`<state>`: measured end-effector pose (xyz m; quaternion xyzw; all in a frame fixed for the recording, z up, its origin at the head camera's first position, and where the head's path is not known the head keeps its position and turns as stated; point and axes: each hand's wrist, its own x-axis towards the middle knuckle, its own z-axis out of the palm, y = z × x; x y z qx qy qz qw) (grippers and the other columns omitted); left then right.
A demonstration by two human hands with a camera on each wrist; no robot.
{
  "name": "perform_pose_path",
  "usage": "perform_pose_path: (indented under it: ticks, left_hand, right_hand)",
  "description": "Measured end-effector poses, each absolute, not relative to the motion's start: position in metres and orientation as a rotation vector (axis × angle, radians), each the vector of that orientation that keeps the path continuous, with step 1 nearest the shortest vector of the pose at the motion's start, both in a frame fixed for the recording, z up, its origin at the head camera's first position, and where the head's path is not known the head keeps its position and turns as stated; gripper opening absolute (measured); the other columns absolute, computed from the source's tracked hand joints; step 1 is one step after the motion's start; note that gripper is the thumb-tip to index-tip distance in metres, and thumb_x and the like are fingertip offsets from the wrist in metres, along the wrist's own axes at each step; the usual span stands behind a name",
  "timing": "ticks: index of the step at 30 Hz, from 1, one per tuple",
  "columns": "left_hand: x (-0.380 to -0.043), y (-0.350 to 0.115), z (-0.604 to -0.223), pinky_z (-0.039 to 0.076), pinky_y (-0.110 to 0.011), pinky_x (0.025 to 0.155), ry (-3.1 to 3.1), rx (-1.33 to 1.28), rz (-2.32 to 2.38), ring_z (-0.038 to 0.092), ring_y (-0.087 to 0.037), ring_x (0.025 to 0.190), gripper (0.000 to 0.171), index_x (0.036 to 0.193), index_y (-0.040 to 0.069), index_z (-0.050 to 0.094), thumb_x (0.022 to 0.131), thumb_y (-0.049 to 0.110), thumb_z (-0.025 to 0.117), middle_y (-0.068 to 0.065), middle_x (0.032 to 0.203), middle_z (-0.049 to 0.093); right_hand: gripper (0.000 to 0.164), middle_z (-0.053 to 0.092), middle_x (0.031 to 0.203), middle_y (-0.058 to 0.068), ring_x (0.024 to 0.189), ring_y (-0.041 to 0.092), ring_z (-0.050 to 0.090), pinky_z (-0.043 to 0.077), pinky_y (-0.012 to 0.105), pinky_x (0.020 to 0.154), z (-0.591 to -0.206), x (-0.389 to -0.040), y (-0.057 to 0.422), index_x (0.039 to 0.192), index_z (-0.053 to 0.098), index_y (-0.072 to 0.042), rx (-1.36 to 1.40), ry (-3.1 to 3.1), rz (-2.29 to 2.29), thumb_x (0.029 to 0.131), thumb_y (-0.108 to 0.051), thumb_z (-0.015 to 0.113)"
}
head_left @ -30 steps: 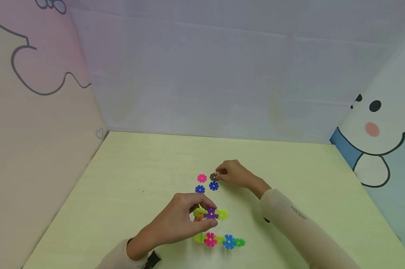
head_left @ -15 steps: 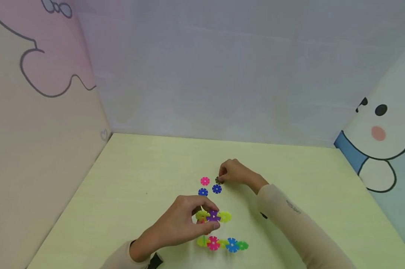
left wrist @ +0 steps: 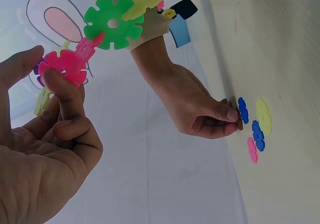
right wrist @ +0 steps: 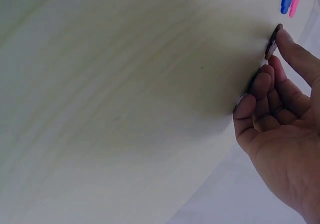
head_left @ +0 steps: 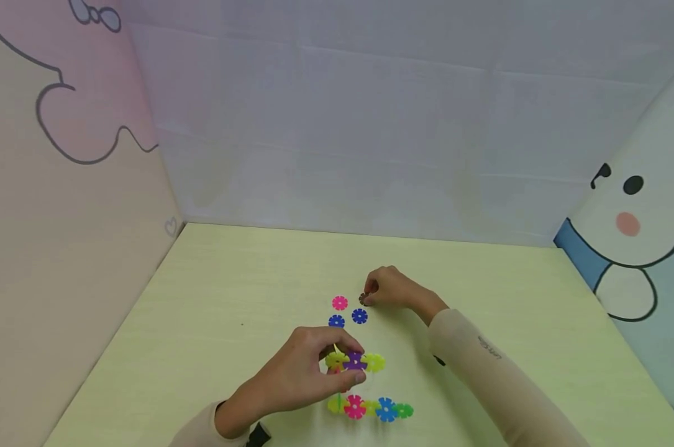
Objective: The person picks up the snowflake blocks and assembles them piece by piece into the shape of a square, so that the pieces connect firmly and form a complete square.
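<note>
My left hand (head_left: pixel 292 372) pinches a purple notched snowflake disc (head_left: pixel 355 361), part of a bent chain of interlocked plastic discs. In the left wrist view a pink disc (left wrist: pixel 64 67) of that chain sits against the fingers, linked on to a green disc (left wrist: pixel 112 23). The chain's lower row, with a pink disc (head_left: pixel 355 407) and a light blue disc (head_left: pixel 386 410), shows below the hand. Farther back, thumb and finger of my right hand (head_left: pixel 397 289) grip a brown snowflake disc (right wrist: pixel 273 42) by its edges, low at the tabletop; the other fingertips rest on the table.
Loose on the table (head_left: pixel 247 267) lie a pink disc (head_left: pixel 340 303) and two dark blue discs (head_left: pixel 359 316), (head_left: pixel 337 321), close to the right hand. A yellow disc (left wrist: pixel 264 116) lies beside them. Fabric wall panels (head_left: pixel 337 124) enclose the back and sides.
Right thumb and fingers have closed in on the brown disc and now cover more of it. The left hand keeps its hold on the chain; the head view has shifted slightly.
</note>
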<state>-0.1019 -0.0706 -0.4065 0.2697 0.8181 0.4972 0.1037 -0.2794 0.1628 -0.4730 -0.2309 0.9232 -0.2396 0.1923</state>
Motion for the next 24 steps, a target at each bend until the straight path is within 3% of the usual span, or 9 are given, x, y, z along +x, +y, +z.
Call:
perform_pose_path:
  ticks: [7, 17, 24]
  left_hand:
    - [-0.1016, -0.0737, -0.4065, 0.058, -0.026, 0.089, 2.422, 0.796, 1.455, 0.066, 0.002, 0.093, 0.024, 0.107, 0.023, 0.075, 0.091, 0.041, 0.079, 0.017, 0.098, 0.074]
    - [-0.1009, -0.0744, -0.4066, 0.058, -0.027, 0.09, 2.43, 0.813, 1.463, 0.067, 0.001, 0.093, 0.023, 0.107, 0.023, 0.075, 0.091, 0.039, 0.079, 0.017, 0.098, 0.074]
    - [-0.1048, -0.0758, -0.41, 0.056, -0.025, 0.081, 2.448, 0.829, 1.462, 0.066, -0.001, 0.091, 0.021, 0.107, 0.025, 0.074, 0.091, 0.038, 0.08, 0.014, 0.097, 0.076]
  right_hand:
    - [0.011, 0.071, 0.093, 0.002, 0.084, 0.016, 0.058, 0.051, 0.03, 0.08, -0.4681, -0.2808, 0.1625, 0.096, 0.072, -0.01, -0.576, 2.539, -0.701, 0.092, -0.018, 0.078]
    - [0.024, 0.067, 0.094, 0.001, 0.087, 0.016, 0.058, 0.053, 0.031, 0.082, -0.4752, -0.2775, 0.1649, 0.107, 0.072, -0.009, -0.634, 2.569, -0.7, 0.089, -0.02, 0.082]
    - [0.015, 0.068, 0.09, 0.0, 0.083, 0.016, 0.057, 0.051, 0.031, 0.079, -0.4734, -0.2799, 0.1656, 0.095, 0.07, -0.012, -0.634, 2.558, -0.722, 0.088, -0.018, 0.082]
